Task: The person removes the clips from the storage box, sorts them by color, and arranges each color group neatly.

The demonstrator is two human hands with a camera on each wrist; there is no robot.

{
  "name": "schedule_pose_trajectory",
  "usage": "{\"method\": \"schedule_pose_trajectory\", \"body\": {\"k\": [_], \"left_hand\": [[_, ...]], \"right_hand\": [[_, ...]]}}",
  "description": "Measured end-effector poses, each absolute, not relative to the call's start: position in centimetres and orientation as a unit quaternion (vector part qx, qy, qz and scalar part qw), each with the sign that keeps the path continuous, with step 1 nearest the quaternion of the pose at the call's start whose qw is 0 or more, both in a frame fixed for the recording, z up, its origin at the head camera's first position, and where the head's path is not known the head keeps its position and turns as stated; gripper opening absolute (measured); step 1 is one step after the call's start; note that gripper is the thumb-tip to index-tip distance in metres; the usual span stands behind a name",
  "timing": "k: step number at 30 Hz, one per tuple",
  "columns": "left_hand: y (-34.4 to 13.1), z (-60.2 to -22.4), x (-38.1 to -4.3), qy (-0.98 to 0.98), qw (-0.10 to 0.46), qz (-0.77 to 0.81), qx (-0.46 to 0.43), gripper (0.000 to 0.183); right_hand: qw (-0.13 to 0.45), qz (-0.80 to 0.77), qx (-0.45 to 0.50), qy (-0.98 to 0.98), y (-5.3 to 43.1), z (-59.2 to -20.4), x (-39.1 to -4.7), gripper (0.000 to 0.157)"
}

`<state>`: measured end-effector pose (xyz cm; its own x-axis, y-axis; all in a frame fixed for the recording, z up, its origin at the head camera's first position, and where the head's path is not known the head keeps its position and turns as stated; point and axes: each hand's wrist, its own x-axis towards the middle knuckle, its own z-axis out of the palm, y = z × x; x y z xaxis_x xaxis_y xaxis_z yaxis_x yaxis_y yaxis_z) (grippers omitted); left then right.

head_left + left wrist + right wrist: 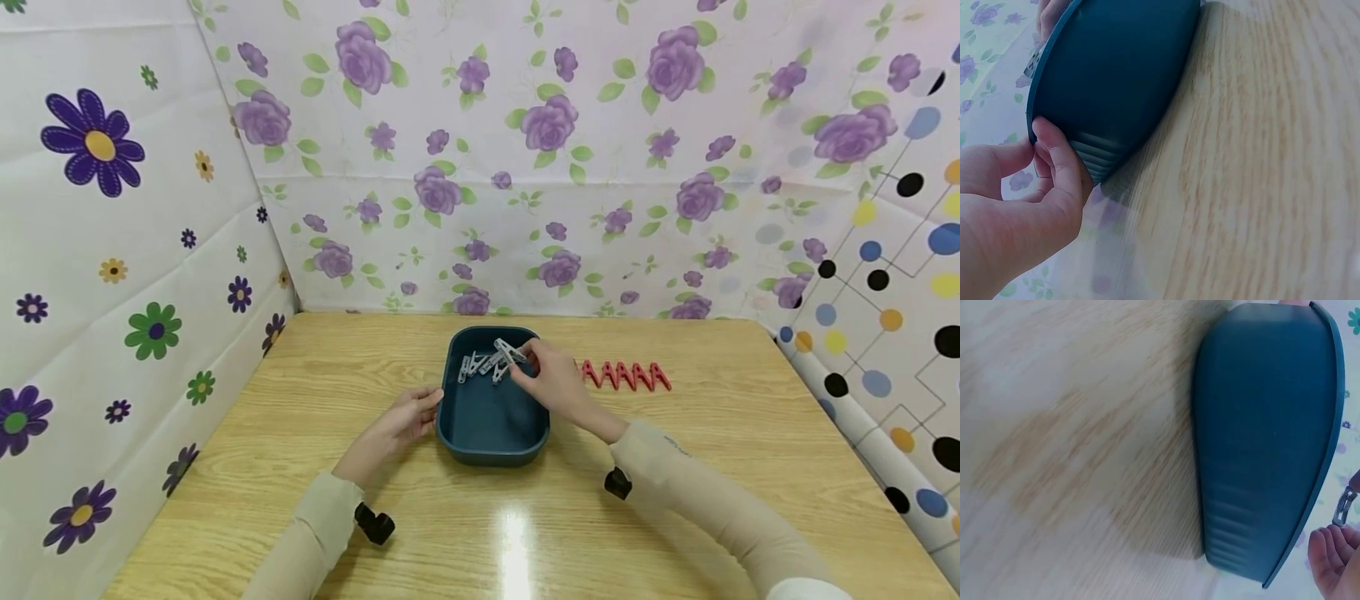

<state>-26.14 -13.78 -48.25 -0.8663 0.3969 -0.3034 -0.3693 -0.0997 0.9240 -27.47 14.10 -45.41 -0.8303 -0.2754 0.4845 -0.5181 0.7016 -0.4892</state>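
A dark teal plastic bin (491,457) stands on the wooden table, with several grey clothespins (477,365) lying toward its far end. My left hand (408,417) pinches the bin's left rim; in the left wrist view the thumb and fingers (1063,153) grip the edge near a ribbed corner. Above the bin's far right part, my right hand (555,379) pinches a grey clothespin (509,350) between thumb and fingertips. That same clothespin (1344,506) shows at the right edge of the right wrist view, over the rim.
Right of the bin, several red clothespins (636,377) stand in a row on the wooden table (712,450). Flowered cloth (480,167) hangs behind the table, with patterned sheets at both sides. Each wrist wears a small black camera (375,524).
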Motion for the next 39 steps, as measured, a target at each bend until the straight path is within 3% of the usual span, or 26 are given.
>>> {"method": "schedule_pose_trajectory", "body": {"k": [8,18,39], "left_hand": [[-13.8,-48.3,-26.1,0.612,0.258,0.747,0.012,0.036],[-13.8,-48.1,-26.0,0.614,0.259,0.746,0.008,0.038],[-13.8,-48.3,-26.2,0.615,0.256,0.746,-0.004,0.041]], "right_hand": [[0.233,0.341,0.219,-0.884,16.0,-45.8,-27.5,0.026],[0.261,0.329,0.188,-0.888,18.5,-46.9,-27.3,0.023],[0.225,0.267,0.129,-0.928,21.2,-47.8,-26.0,0.029]]}}
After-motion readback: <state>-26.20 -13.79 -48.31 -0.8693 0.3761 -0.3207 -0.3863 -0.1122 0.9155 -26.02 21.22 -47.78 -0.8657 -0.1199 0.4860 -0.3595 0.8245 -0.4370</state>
